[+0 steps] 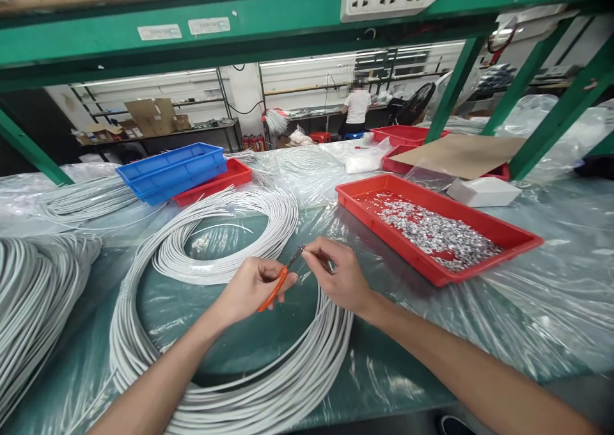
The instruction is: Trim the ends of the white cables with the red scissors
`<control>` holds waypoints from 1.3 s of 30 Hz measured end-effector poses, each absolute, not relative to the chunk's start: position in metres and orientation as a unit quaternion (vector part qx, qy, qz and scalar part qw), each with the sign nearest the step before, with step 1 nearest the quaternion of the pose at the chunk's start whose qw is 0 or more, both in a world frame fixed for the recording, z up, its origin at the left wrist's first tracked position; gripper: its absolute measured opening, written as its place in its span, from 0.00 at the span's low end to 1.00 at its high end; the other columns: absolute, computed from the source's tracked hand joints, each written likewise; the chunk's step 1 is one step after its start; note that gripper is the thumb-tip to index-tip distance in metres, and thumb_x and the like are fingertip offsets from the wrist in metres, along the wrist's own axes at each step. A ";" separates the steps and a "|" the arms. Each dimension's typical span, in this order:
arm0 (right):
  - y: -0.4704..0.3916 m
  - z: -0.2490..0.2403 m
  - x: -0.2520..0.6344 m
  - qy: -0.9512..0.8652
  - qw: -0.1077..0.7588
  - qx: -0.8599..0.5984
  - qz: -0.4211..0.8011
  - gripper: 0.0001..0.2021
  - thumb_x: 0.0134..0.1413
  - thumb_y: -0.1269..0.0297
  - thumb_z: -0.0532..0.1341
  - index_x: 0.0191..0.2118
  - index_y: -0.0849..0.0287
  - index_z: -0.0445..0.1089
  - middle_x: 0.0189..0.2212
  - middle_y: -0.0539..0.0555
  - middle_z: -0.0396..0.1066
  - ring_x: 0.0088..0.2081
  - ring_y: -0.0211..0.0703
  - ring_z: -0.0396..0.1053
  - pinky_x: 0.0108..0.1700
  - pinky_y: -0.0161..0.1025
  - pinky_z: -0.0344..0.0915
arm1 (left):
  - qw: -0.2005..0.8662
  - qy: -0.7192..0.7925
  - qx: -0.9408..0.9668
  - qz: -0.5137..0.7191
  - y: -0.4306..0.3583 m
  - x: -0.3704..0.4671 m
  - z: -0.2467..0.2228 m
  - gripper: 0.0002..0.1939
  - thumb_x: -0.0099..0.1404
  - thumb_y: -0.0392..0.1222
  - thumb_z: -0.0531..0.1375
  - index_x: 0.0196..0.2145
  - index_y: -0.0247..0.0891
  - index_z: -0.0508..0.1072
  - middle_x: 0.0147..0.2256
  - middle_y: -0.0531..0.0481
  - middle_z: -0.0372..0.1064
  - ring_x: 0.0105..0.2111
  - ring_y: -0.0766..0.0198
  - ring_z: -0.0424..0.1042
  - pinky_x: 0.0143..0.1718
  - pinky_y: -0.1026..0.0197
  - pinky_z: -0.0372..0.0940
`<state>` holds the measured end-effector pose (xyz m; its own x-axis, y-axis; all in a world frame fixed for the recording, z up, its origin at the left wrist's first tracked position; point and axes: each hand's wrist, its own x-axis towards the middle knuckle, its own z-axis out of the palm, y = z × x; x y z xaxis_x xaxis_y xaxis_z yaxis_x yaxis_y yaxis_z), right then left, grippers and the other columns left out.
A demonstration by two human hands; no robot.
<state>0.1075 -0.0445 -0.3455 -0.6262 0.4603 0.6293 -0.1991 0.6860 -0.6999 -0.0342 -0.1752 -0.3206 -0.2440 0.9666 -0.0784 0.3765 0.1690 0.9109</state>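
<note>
My left hand (259, 288) is closed around the orange handles of small pliers (274, 291), whose slim dark jaws point up and to the right. At the jaw tips, my right hand (338, 272) pinches with thumb and forefinger; what lies between them is too small to make out. Both hands are above a large coil of light grey cable (268, 384) on the plastic-covered table. Part of that coil passes under my right hand. A second, whiter coil (278, 230) lies just beyond my left hand.
To the right, a red tray (384, 227) holds many small shiny metal pieces. A white box (483, 192) stands behind it. Stacked blue trays (173, 173) rest on a red one at back left. More cable (38, 320) lies left. A green frame beam (268, 22) crosses overhead.
</note>
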 end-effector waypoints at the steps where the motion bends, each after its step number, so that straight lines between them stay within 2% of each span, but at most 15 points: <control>1: -0.044 -0.346 0.107 -0.811 0.414 -0.081 0.406 0.12 0.65 0.62 0.55 0.30 0.58 0.65 0.23 0.49 0.61 0.24 0.36 0.55 0.28 0.36 0.53 | 0.357 0.677 0.496 0.410 -0.175 -0.034 -0.321 0.19 0.60 0.51 0.63 0.22 0.33 0.68 0.20 0.52 0.68 0.17 0.71 0.63 0.19 0.69 0.55; 5: -0.041 -0.349 0.106 -0.772 0.362 -0.081 0.516 0.15 0.66 0.56 0.54 0.33 0.60 0.69 0.24 0.49 0.61 0.22 0.34 0.52 0.25 0.36 0.49 | 0.333 0.688 0.503 0.403 -0.176 -0.035 -0.323 0.18 0.60 0.50 0.63 0.23 0.34 0.65 0.19 0.54 0.62 0.18 0.71 0.59 0.20 0.68 0.52; 8: -0.037 -0.349 0.105 -0.694 0.266 -0.056 0.667 0.17 0.62 0.52 0.57 0.30 0.60 0.67 0.18 0.44 0.48 0.19 0.32 0.44 0.21 0.34 0.45 | 0.299 0.691 0.525 0.397 -0.176 -0.034 -0.324 0.19 0.60 0.48 0.63 0.22 0.34 0.62 0.19 0.56 0.56 0.22 0.72 0.54 0.22 0.68 0.49; 10: -0.035 -0.348 0.105 -0.646 0.203 -0.037 0.734 0.16 0.60 0.52 0.60 0.29 0.60 0.66 0.18 0.42 0.44 0.19 0.31 0.42 0.20 0.32 0.45 | 0.281 0.692 0.536 0.393 -0.176 -0.033 -0.324 0.19 0.60 0.47 0.63 0.22 0.34 0.61 0.21 0.56 0.54 0.24 0.72 0.51 0.24 0.67 0.47; 12: -0.033 -0.347 0.104 -0.623 0.170 -0.028 0.763 0.16 0.59 0.53 0.61 0.28 0.61 0.66 0.18 0.42 0.45 0.19 0.30 0.42 0.20 0.31 0.46 | 0.273 0.695 0.540 0.388 -0.176 -0.033 -0.324 0.19 0.60 0.46 0.63 0.22 0.35 0.60 0.21 0.56 0.52 0.25 0.71 0.50 0.24 0.67 0.46; 15: -0.031 -0.346 0.103 -0.615 0.168 -0.032 0.770 0.15 0.58 0.54 0.62 0.29 0.62 0.67 0.18 0.43 0.47 0.20 0.30 0.44 0.20 0.30 0.47 | 0.269 0.699 0.541 0.381 -0.176 -0.034 -0.323 0.19 0.60 0.46 0.63 0.21 0.35 0.58 0.21 0.56 0.50 0.24 0.71 0.49 0.24 0.66 0.45; 20: -0.032 -0.347 0.101 -0.644 0.217 -0.042 0.732 0.15 0.57 0.53 0.63 0.31 0.63 0.71 0.19 0.45 0.55 0.19 0.30 0.50 0.20 0.31 0.48 | 0.277 0.697 0.532 0.393 -0.178 -0.036 -0.321 0.21 0.60 0.46 0.63 0.20 0.35 0.57 0.19 0.58 0.47 0.22 0.72 0.46 0.22 0.66 0.43; 23: -0.034 -0.344 0.102 -0.695 0.269 -0.044 0.665 0.13 0.58 0.56 0.62 0.30 0.62 0.69 0.21 0.47 0.60 0.20 0.31 0.54 0.21 0.32 0.50 | 0.305 0.691 0.517 0.402 -0.178 -0.035 -0.320 0.21 0.60 0.46 0.63 0.20 0.35 0.58 0.18 0.58 0.48 0.20 0.73 0.48 0.21 0.66 0.44; 27: -0.040 -0.342 0.106 -0.785 0.382 -0.060 0.483 0.10 0.60 0.65 0.60 0.28 0.61 0.68 0.23 0.50 0.65 0.25 0.35 0.60 0.27 0.34 0.56 | 0.321 0.695 0.506 0.397 -0.178 -0.034 -0.319 0.21 0.59 0.47 0.63 0.18 0.35 0.59 0.17 0.57 0.52 0.17 0.73 0.52 0.19 0.67 0.46; 30: -0.044 -0.345 0.107 -0.826 0.461 -0.058 0.318 0.08 0.59 0.71 0.59 0.28 0.60 0.67 0.23 0.49 0.66 0.26 0.36 0.58 0.31 0.36 0.57 | 0.323 0.706 0.498 0.387 -0.178 -0.032 -0.318 0.22 0.59 0.48 0.63 0.17 0.35 0.58 0.15 0.56 0.55 0.16 0.72 0.54 0.18 0.68 0.47; 32: -0.045 -0.348 0.106 -0.834 0.488 -0.048 0.254 0.08 0.60 0.73 0.59 0.28 0.59 0.66 0.22 0.49 0.65 0.26 0.36 0.58 0.33 0.37 0.57 | 0.334 0.708 0.487 0.388 -0.177 -0.030 -0.317 0.22 0.59 0.49 0.63 0.17 0.36 0.59 0.15 0.55 0.58 0.16 0.72 0.56 0.17 0.67 0.49; 35: -0.045 -0.351 0.104 -0.830 0.494 -0.050 0.256 0.08 0.61 0.72 0.58 0.30 0.59 0.66 0.23 0.49 0.66 0.26 0.36 0.59 0.32 0.36 0.57 | 0.345 0.704 0.473 0.402 -0.177 -0.028 -0.317 0.20 0.59 0.48 0.62 0.19 0.36 0.60 0.16 0.55 0.59 0.16 0.71 0.56 0.18 0.67 0.50; 39: -0.043 -0.356 0.103 -0.827 0.450 -0.037 0.334 0.08 0.64 0.70 0.56 0.33 0.59 0.67 0.25 0.49 0.65 0.25 0.34 0.60 0.29 0.34 0.56 | 0.329 0.698 0.478 0.420 -0.176 -0.029 -0.319 0.18 0.58 0.46 0.63 0.21 0.36 0.60 0.18 0.57 0.55 0.19 0.72 0.55 0.20 0.67 0.48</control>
<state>0.1031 -0.0435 -0.3557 -0.5919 0.3626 0.7198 -0.2388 0.7741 -0.5863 -0.0286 -0.1758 -0.3191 -0.3257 0.9437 -0.0575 0.3909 0.1897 0.9006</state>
